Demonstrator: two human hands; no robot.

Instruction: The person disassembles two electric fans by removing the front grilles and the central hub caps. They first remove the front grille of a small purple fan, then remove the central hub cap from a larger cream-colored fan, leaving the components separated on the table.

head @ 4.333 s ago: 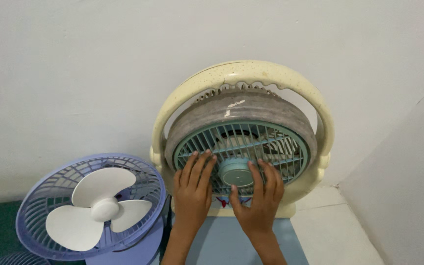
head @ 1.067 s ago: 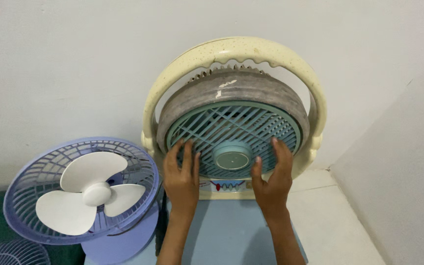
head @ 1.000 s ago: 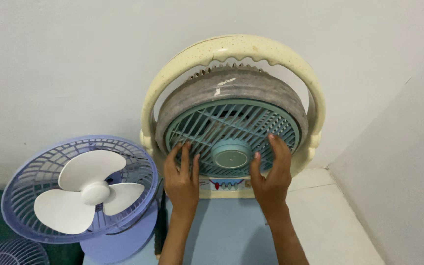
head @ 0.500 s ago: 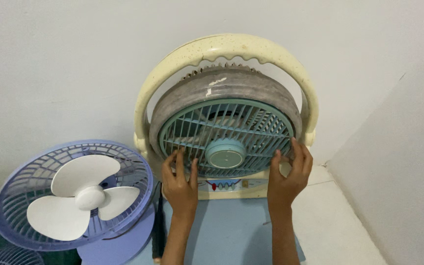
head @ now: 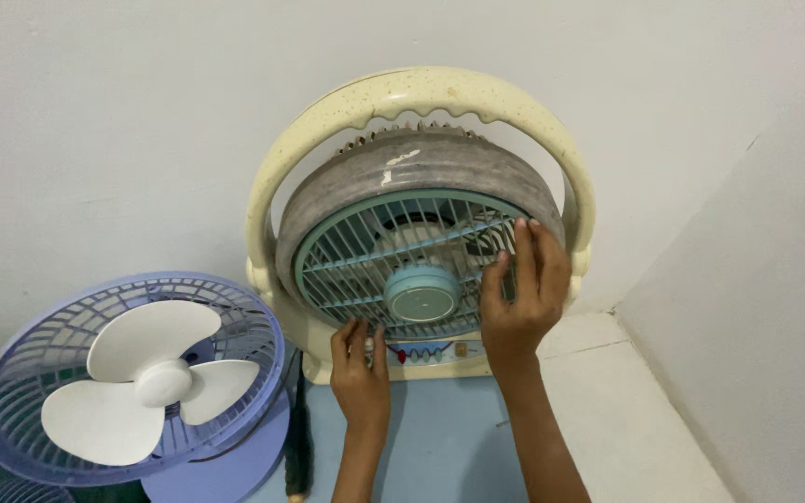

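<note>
A cream desk fan (head: 421,93) with an arched handle stands against the wall, its grey dusty drum tilted up. Its teal front grille (head: 365,251) has a round teal hub (head: 421,292) in the middle. My right hand (head: 522,296) lies flat on the right side of the grille, fingers spread and pointing up. My left hand (head: 360,365) rests at the grille's bottom edge, fingertips touching it just left of the hub, above the fan's control panel (head: 430,354).
A lilac fan (head: 132,373) with white blades and no front guard stands at the left. A dark cable (head: 296,438) lies beside it. Both fans sit on a light blue surface (head: 440,447). White walls meet in a corner at the right.
The grille has turned under my hands. My right hand climbed from the lower right rim up the right side; my left hand slid down to the bottom edge.
</note>
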